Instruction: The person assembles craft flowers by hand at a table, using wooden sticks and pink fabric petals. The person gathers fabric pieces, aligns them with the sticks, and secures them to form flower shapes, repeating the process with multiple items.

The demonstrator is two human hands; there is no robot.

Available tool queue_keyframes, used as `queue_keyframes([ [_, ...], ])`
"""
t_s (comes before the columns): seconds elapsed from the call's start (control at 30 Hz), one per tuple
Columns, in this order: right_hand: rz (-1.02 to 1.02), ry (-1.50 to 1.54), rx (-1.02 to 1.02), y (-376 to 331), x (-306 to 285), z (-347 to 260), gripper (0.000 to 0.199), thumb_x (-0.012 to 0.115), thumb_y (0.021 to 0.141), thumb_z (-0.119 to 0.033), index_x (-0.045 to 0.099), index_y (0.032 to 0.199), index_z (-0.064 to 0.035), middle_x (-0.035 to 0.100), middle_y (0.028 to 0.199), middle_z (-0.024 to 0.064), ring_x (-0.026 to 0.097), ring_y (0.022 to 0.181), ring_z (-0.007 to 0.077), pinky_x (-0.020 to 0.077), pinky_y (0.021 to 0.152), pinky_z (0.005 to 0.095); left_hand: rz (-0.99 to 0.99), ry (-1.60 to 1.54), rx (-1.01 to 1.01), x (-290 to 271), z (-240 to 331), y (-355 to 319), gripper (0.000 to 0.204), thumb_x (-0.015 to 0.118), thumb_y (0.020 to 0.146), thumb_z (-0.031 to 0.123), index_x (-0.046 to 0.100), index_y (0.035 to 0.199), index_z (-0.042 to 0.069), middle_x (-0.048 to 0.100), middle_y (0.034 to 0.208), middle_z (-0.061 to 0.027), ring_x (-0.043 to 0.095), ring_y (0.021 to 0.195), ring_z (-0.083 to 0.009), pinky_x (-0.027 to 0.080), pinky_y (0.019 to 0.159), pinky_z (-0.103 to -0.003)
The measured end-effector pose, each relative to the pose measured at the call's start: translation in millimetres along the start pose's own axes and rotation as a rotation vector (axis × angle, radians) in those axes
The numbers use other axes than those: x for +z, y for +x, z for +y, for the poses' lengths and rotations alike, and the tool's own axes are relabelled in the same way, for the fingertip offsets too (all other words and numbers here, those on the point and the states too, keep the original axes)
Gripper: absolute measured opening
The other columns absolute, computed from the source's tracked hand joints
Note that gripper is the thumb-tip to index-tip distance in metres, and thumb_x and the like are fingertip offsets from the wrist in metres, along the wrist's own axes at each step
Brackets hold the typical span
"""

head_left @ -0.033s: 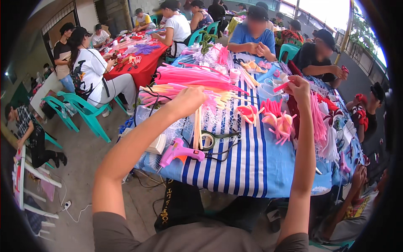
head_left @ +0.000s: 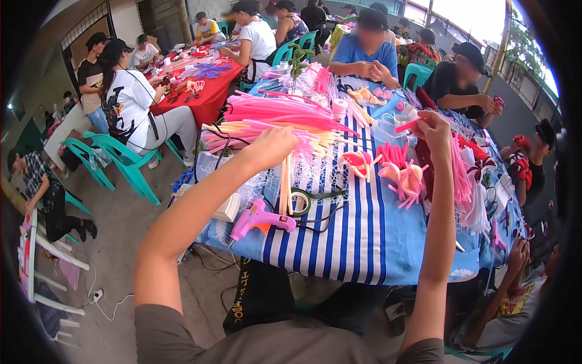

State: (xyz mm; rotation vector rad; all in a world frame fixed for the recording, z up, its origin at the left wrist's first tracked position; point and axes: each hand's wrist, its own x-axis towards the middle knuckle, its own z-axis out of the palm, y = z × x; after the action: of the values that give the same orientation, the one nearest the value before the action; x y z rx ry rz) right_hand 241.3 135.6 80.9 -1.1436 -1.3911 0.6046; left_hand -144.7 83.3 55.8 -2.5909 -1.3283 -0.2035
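Right hand is up over the far side of the counter, fingers pinching shut on a short pink stick that's poking out to the left, held clear of the heap below. Left hand is reaching out flat-ish over the pile of long pink stems, knuckles toward me, so can't tell if it's closing on anything or just resting there. To do this bit well I'd say: keep the pinch near the stick's end so it isn't wobbling, and bring the 2 hands closer together before joining anything, w/ arms this far apart it's awkward. Left hand should be singling out one stem, not dragging a bunch, since they're lying tangled. Pink glue gun is lying near the front edge w/ its cord trailing; green-handled scissors just beside it, both within reach but behind the forearms, so mind the elbows
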Motion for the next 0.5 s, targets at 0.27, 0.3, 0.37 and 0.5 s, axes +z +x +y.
queue_keyframes([
  [0.27, -0.043, 0.457, 0.087, -81, 12, 3, 0.012, 0.06, 0.082, 0.002, 0.062, 0.094, -0.0005, 0.064, 0.08, 0.0055, 0.064, 0.068, 0.011, 0.054, 0.063, 0.0218, 0.004, -0.138, -0.222, 31, 0, 15, 0.012, 0.055, 0.071, 0.005, 0.06, 0.078, -0.003, 0.062, 0.079, -0.025, 0.061, 0.08, -0.042, 0.049, 0.074, -0.051],
  [0.3, -0.055, 0.505, 0.11, -85, 20, 3, 0.012, 0.06, 0.082, 0.002, 0.062, 0.093, -0.0009, 0.064, 0.078, 0.0049, 0.063, 0.066, 0.0106, 0.0537, 0.061, 0.0214, 0.013, -0.141, -0.232, 36, -2, 16, 0.012, 0.055, 0.071, 0.006, 0.06, 0.078, -0.003, 0.062, 0.079, -0.0252, 0.061, 0.081, -0.0422, 0.049, 0.074, -0.051],
  [0.37, -0.068, 0.498, 0.152, -91, 34, 7, 0.01, 0.062, 0.081, -0.001, 0.062, 0.091, -0.0029, 0.063, 0.078, 0.0035, 0.062, 0.064, 0.01, 0.0534, 0.056, 0.0215, 0.034, -0.147, -0.249, 42, -6, 16, 0.013, 0.055, 0.071, 0.007, 0.06, 0.078, -0.003, 0.062, 0.08, -0.0256, 0.061, 0.082, -0.0426, 0.049, 0.074, -0.052],
  [0.5, -0.052, 0.605, 0.211, -93, 42, 21, 0.007, 0.063, 0.081, -0.001, 0.06, 0.087, -0.0042, 0.063, 0.078, 0.0051, 0.063, 0.065, 0.0116, 0.0546, 0.061, 0.0208, 0.025, -0.15, -0.293, 43, -1, 16, 0.015, 0.055, 0.072, 0.008, 0.059, 0.081, -0.003, 0.062, 0.079, -0.0268, 0.061, 0.082, -0.0429, 0.049, 0.074, -0.052],
])
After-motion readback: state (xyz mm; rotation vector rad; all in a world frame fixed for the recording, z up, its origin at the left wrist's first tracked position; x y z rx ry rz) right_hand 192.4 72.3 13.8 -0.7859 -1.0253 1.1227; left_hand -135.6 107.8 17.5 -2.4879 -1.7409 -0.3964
